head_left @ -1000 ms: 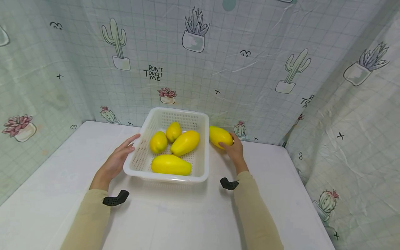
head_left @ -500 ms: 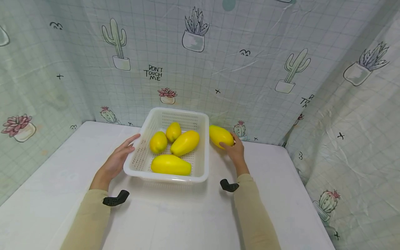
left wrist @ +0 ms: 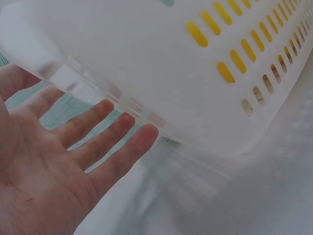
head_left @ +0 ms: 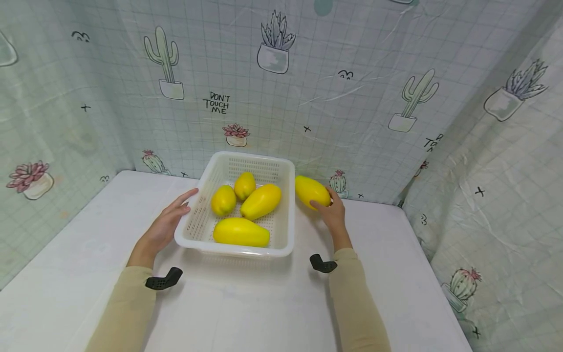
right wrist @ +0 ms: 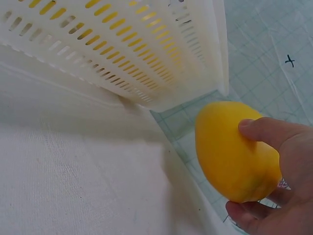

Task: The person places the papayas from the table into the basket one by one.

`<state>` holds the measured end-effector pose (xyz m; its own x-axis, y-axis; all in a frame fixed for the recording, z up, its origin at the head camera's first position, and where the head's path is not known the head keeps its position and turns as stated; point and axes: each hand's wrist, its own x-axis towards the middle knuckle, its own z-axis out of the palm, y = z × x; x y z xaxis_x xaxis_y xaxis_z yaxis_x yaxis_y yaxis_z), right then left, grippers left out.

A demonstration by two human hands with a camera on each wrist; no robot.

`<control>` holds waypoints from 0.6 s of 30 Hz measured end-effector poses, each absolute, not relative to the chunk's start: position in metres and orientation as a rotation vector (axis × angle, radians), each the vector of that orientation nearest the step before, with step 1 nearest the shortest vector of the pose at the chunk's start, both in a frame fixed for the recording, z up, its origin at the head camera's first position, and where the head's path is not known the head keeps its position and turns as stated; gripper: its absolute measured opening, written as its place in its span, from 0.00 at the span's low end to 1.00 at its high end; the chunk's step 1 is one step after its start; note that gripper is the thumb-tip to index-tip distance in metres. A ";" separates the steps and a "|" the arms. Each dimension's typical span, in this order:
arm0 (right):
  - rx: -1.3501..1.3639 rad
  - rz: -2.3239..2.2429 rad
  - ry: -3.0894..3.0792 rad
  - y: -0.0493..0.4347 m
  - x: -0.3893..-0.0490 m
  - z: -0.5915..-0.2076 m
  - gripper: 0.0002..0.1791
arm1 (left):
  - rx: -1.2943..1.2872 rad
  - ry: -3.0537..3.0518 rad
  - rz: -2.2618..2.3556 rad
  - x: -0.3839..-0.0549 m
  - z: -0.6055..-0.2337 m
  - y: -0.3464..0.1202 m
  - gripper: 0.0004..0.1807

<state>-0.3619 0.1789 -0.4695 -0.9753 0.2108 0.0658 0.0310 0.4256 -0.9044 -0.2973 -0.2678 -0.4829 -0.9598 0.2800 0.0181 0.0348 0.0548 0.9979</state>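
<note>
A white plastic basket (head_left: 237, 252) with slotted sides holds several yellow papayas, one of them a long papaya (head_left: 241, 232) near its front wall. My left hand (head_left: 162, 229) is at the basket's left side, fingers nearly straight and spread. In the left wrist view the left fingertips (left wrist: 145, 134) lie against the basket wall. To the right of the basket, my right hand (head_left: 332, 212) grips another yellow papaya (head_left: 311, 191) by its near end. The right wrist view shows the thumb on this papaya's upper side and other fingers beneath; part of the grip is out of frame.
All of this is on a white-covered table (head_left: 246, 308). A cactus-print curtain (head_left: 308, 98) hangs close behind the basket and along both sides. Black wrist-worn pieces stick out inward from both sleeves.
My right hand and the papaya in it have shifted very slightly to the right, away from the basket. The left hand and the basket stay in place.
</note>
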 end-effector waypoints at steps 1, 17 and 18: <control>-0.218 1.591 -2.505 0.179 -0.361 -0.469 0.41 | 0.318 2.146 2.016 -0.297 -0.482 -0.268 0.28; -0.261 1.698 -2.418 0.181 -0.345 -0.462 0.42 | 0.304 2.147 2.013 -0.297 -0.480 -0.266 0.29; -0.264 1.700 -2.417 0.181 -0.344 -0.462 0.42 | 0.303 2.148 2.012 -0.297 -0.480 -0.266 0.29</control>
<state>-0.3443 0.1808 -0.4619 -0.9692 0.2430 0.0402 0.0443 0.3325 -0.9421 -0.2966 -0.2659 -0.4802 -0.9626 0.2710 0.0061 0.0238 0.0620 0.9978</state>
